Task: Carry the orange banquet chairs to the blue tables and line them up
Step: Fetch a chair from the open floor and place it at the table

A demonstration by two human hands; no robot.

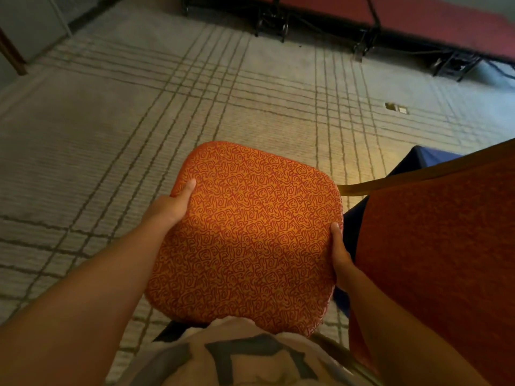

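An orange banquet chair (250,232) with a red swirl pattern is held in front of my body, its seat cushion facing up at me. My left hand (171,204) grips the cushion's left edge, thumb on top. My right hand (340,252) grips the right edge, thumb on top, fingers hidden underneath. The chair's legs are hidden below the cushion. A second orange chair (446,246) with a gold frame stands close on the right. Blue table cloth (423,160) shows behind it.
Grey carpet (111,135) with a line grid stretches ahead and to the left. A low red stage platform (418,18) on black folding legs runs along the far edge. A floor outlet (397,108) sits in the carpet at right.
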